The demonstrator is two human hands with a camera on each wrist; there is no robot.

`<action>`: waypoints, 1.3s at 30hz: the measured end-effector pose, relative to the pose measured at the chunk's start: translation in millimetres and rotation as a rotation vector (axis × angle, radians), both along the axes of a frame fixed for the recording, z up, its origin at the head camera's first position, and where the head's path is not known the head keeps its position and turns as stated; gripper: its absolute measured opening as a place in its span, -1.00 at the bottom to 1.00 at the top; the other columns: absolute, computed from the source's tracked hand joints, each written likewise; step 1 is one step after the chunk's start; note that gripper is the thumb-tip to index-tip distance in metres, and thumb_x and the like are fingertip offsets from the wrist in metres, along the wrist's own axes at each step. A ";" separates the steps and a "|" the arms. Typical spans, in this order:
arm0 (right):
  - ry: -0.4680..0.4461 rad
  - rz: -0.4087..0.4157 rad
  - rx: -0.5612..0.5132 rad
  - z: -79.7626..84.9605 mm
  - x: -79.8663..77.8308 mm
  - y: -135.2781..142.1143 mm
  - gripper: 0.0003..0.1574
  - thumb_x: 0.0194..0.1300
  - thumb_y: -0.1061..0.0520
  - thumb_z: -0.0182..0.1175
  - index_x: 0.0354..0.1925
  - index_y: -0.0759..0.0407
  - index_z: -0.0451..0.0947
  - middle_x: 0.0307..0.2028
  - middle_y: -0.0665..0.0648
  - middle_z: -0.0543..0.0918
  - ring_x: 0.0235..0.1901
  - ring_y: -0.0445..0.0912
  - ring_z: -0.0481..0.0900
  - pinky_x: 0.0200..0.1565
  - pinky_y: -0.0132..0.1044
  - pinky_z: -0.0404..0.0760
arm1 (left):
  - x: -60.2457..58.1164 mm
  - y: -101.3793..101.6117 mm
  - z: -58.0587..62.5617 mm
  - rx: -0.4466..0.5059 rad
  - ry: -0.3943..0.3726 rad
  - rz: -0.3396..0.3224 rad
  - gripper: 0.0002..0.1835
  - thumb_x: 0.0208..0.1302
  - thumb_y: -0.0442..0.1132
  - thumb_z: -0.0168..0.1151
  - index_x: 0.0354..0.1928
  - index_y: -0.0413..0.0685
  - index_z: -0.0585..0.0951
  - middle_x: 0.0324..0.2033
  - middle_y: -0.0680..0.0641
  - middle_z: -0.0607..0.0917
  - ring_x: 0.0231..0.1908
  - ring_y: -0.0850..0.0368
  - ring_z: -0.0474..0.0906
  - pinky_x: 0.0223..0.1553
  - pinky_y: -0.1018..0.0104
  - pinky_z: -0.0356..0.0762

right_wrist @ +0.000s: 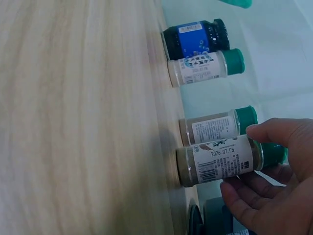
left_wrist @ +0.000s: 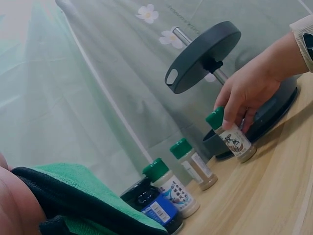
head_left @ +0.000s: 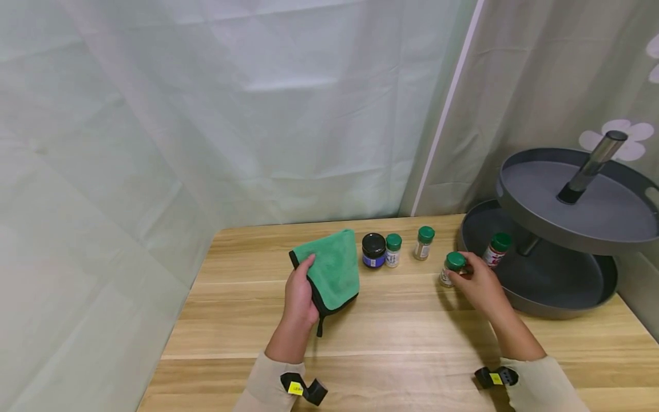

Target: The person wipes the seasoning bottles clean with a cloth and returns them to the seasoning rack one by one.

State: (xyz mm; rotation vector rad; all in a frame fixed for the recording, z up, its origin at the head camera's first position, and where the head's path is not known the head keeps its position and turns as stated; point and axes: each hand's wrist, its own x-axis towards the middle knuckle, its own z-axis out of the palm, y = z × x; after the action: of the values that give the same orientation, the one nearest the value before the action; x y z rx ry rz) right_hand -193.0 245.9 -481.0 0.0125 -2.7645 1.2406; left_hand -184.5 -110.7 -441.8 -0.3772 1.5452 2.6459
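One green-capped shaker point(right_wrist: 222, 161) is pinched in the right grip point(head_left: 484, 286) beside a two-tier tray point(head_left: 535, 189); the left grip point(head_left: 300, 297) clasps one cloth point(head_left: 334, 272). The worktop point(head_left: 231, 320) bears two more shakers point(head_left: 393, 252) point(head_left: 424, 244) and one jar point(head_left: 373, 252); the tray's lower tier point(head_left: 561, 286) holds one red-labelled shaker point(head_left: 496, 252).

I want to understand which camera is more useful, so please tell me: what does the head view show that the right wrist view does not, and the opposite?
Only the head view shows the left hand gripping the green cloth, and the metal post of the tiered stand.

Only the right wrist view shows a readable date, 2026.07.08, and a barcode on the held jar.

Both show the right hand holding that jar by its upper part, and the blue-labelled jar with a green-capped jar beside it.
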 end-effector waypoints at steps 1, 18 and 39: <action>0.000 -0.001 -0.001 -0.2 -0.4 -0.1 -0.41 0.41 0.07 0.28 0.27 0.32 0.40 0.11 0.38 0.58 0.06 0.23 0.61 0.02 -0.03 0.62 | 0.0 0.0 -0.1 0.001 0.001 0.000 -0.55 0.54 0.00 0.03 0.33 -0.01 0.35 0.23 0.02 0.50 0.22 0.15 0.44 0.34 0.25 0.38; 0.094 0.017 -0.047 9.9 3.4 -7.6 -0.42 0.40 -0.01 0.31 0.26 0.21 0.45 0.06 0.24 0.56 0.01 0.10 0.60 -0.09 -0.59 0.49 | 2.4 1.6 3.3 -0.006 -0.009 -0.006 -0.56 0.52 0.01 0.06 0.30 -0.02 0.38 0.20 0.02 0.52 0.20 0.15 0.46 0.31 0.25 0.42; 0.192 0.206 -0.096 17.8 11.8 -43.7 -0.40 0.33 0.06 0.38 0.29 0.06 0.50 -0.04 0.05 0.55 -0.10 -0.26 0.54 0.03 -0.48 0.59 | 13.6 12.8 8.7 -0.012 0.033 -0.100 -0.55 0.52 0.03 0.07 0.30 -0.02 0.38 0.18 0.02 0.57 0.18 0.17 0.52 0.22 0.31 0.52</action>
State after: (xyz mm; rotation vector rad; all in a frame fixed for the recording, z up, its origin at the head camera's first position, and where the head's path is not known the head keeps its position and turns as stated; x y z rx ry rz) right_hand -181.2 202.2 -463.2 0.3962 -2.5869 1.3397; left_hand -170.9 -97.9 -433.1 -0.2505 1.5463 2.5814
